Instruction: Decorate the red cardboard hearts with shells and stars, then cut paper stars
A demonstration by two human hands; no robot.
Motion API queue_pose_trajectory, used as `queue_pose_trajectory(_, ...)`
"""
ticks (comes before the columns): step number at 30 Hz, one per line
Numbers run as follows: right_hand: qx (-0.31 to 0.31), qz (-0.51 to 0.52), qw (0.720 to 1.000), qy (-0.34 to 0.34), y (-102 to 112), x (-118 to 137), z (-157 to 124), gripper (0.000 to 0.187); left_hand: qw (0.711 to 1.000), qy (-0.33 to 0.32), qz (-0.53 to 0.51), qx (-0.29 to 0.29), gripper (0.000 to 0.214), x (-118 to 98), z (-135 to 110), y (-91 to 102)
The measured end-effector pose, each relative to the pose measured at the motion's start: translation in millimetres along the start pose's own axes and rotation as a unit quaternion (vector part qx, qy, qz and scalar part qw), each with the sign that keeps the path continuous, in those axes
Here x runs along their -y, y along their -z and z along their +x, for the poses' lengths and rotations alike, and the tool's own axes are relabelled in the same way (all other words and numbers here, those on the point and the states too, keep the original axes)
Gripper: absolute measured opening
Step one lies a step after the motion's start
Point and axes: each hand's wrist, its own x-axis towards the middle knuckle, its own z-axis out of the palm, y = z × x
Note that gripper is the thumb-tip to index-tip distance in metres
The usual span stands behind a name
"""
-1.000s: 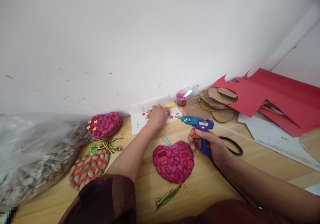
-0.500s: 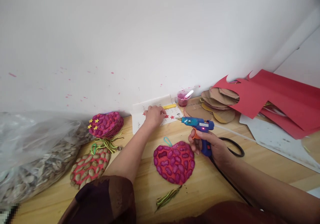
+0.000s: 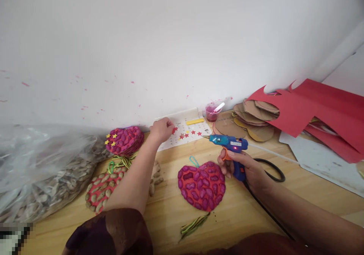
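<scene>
Gripping a blue glue gun (image 3: 231, 143) in the right hand (image 3: 251, 168), fingers wrapped about the handle and orange trigger, nozzle aimed left, red light lit. Reaching forward with the left hand (image 3: 161, 129), wrist bent, fingers curled downward over the left part of a white paper (image 3: 172, 144), just beside red stars (image 3: 193, 132); impossible to tell if pinching anything. Crossing with the left forearm (image 3: 129, 186) above a peanut-covered red piece (image 3: 104, 186). Having in front, flat on the table (image 3: 162, 224), a heart-shaped piece (image 3: 201, 186) covered in purple peanuts, tasselled at the bottom. Facing, behind the paper's right end, a clear cup (image 3: 209, 114) with dark pink liquid and a white stick (image 3: 220, 107) leaning inside. Flanked at far left by a transparent bag (image 3: 48, 149) bulging with brown peanut shells (image 3: 71, 185), near a purple stack (image 3: 127, 139) topped with 4 yellow stars (image 3: 114, 136).
</scene>
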Motion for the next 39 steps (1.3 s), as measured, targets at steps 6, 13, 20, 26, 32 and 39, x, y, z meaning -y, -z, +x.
queue_pose_trajectory(6,-0.010,0.013,1.000,-0.006,-1,0,-1,0.024,0.998,0.040,0.042,0.010,0.006,26,0,5.9)
queue_pose_trajectory(13,-0.009,0.006,1.000,-0.009,-1,-2,0,0.024,0.999,0.041,0.025,-0.014,0.015,29,2,-7.8)
queue_pose_trajectory(20,-0.006,-0.007,1.000,-0.008,-1,-1,-1,0.024,0.999,0.022,0.003,-0.040,0.010,31,4,-20.7)
queue_pose_trajectory(26,-0.001,-0.012,1.000,-0.017,-3,1,-2,0.024,0.998,0.018,-0.014,-0.061,0.026,35,1,-24.2)
queue_pose_trajectory(32,-0.022,-0.016,1.000,0.002,-6,2,-3,0.023,0.996,-0.041,-0.024,-0.079,0.023,14,-5,-19.8)
queue_pose_trajectory(39,-0.014,0.007,1.000,0.004,1,-1,3,0.025,0.992,-0.127,-0.009,-0.014,0.012,-38,-6,-41.1)
